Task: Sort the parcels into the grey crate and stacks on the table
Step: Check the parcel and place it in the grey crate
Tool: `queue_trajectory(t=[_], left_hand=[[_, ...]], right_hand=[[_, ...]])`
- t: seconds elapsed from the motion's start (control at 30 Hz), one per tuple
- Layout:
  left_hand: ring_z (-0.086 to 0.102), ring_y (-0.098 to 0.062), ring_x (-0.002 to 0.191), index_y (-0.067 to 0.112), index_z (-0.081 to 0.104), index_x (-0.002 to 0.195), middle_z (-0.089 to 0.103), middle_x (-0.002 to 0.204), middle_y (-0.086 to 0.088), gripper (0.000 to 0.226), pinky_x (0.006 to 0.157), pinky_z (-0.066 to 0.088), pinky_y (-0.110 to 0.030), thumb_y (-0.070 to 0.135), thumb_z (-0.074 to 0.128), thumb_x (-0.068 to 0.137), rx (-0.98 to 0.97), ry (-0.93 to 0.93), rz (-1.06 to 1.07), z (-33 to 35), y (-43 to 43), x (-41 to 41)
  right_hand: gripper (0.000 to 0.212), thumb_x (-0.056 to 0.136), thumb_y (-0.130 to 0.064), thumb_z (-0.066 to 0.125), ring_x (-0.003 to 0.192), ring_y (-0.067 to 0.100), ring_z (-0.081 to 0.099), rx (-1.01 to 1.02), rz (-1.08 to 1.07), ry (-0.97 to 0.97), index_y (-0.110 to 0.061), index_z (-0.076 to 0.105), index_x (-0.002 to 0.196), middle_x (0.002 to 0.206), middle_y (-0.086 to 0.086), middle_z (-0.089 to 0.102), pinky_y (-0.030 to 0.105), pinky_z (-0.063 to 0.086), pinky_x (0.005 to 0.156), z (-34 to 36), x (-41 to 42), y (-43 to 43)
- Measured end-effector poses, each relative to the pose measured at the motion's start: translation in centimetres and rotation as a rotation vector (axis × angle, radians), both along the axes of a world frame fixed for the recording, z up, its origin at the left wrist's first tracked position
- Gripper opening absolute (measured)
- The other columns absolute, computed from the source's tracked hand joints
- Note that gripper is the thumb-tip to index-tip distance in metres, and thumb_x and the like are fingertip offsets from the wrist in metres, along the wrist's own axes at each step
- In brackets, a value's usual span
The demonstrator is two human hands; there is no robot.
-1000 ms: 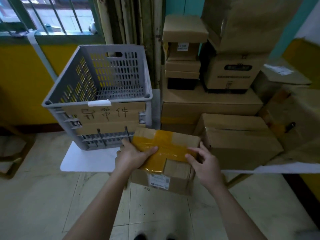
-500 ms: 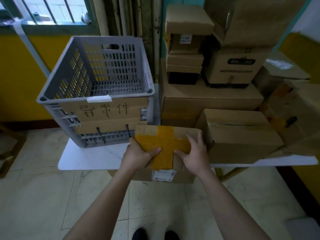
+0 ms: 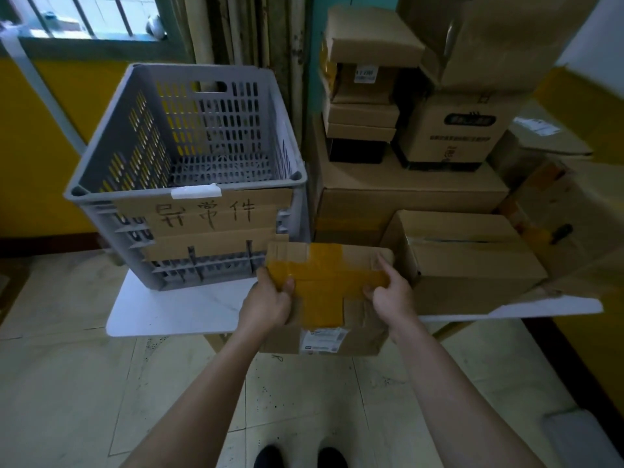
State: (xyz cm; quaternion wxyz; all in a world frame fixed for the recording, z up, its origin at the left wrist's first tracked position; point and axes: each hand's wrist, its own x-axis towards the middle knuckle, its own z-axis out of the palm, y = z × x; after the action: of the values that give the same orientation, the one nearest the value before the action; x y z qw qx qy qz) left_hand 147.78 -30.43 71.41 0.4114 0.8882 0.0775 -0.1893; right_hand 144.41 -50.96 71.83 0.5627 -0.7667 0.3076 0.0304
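Cardboard parcel (image 3: 329, 292), crossed with yellow tape, label on its near face, sits at the front edge of the white table (image 3: 175, 309), overhanging it. The left hand (image 3: 266, 304) grips the parcel's left side, thumb on top. The right hand (image 3: 393, 295) grips the right side, fingers curled over the top. The grey crate (image 3: 141, 193) stands just behind-left. A larger carton (image 3: 472, 265) is just beside on the right.

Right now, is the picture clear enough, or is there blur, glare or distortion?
Head view: dim indoor light; window overexposed at top left; wide-angle lens bows the grey crate and frame edges; label on the taped parcel too soft to read; left hand and right hand fairly sharp.
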Motion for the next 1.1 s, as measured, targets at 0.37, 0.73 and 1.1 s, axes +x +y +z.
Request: queue_trajectory(t=[0.37, 0.73, 1.1], left_hand=[[0.061, -0.037, 0.106, 0.01, 0.036, 0.138, 0.062, 0.124, -0.017, 0.051, 0.086, 0.05, -0.044, 0.048, 0.024, 0.106, 0.104, -0.136, -0.104, -0.6, 1.4, -0.3], [0.05, -0.035, 0.132, 0.012, 0.011, 0.153, 0.045, 0.15, -0.011, 0.122, 0.101, 0.046, -0.045, 0.078, 0.07, 0.068, -0.018, 0.063, 0.003, 0.0, -0.1, 1.8], [0.054, -0.035, 0.122, 0.018, 0.034, 0.146, 0.053, 0.14, -0.012, 0.063, 0.095, 0.046, -0.045, 0.06, 0.04, 0.099, 0.118, -0.12, 0.024, -2.0, 0.0, 1.2]], right_hand=[[0.068, 0.103, -0.013, 0.05, 0.137, 0.032, 0.04, -0.03, -0.079, 0.042, -0.027, 0.013, 0.159, 0.158, 0.004, 0.033, 0.046, 0.038, 0.111, 0.7, -0.8, 0.3], [0.098, 0.065, -0.073, 0.075, 0.115, 0.033, 0.059, -0.273, -0.08, 0.15, -0.013, 0.036, 0.133, 0.129, 0.009, 0.057, 0.045, 0.053, 0.087, 0.9, -0.5, 2.0], [0.047, 0.091, -0.056, 0.06, 0.086, 0.024, 0.058, -0.393, -0.065, 0.075, -0.018, 0.046, 0.116, 0.104, 0.001, 0.061, 0.031, 0.044, 0.064, -0.9, -0.7, 1.1]])
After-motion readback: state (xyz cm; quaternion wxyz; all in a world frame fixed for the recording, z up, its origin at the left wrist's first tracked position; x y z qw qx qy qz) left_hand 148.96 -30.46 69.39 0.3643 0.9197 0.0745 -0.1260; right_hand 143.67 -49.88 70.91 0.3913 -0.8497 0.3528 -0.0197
